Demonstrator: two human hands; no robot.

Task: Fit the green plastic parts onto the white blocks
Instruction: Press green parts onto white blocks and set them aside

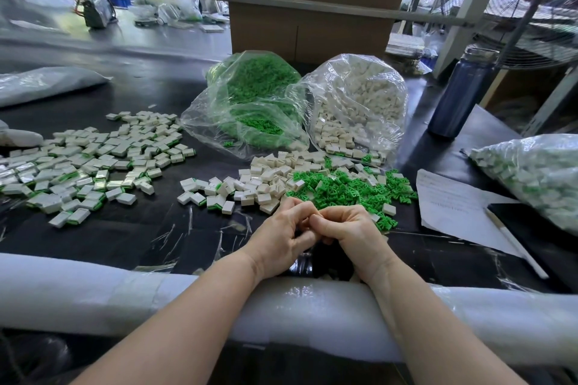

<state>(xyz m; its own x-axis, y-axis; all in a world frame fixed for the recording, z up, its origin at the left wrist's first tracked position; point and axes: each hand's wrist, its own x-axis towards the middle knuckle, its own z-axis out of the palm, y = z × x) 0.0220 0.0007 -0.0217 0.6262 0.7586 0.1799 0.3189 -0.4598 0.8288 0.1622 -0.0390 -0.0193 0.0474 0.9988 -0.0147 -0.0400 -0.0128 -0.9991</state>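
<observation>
Head view: left hand (283,236) and right hand (350,233) curled together, grip contents hidden.

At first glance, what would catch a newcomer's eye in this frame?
The bright loose green parts heaped mid-table, just beyond the left hand and right hand, which press together with fingers curled; what they hold is hidden. Behind stand two clear bags, the green-parts bag and the white-blocks bag. To the left spreads a pile of assembled blocks.

Bare table (103,237) left of hands; loose green parts (350,189), white blocks (262,180) crowd ahead
</observation>
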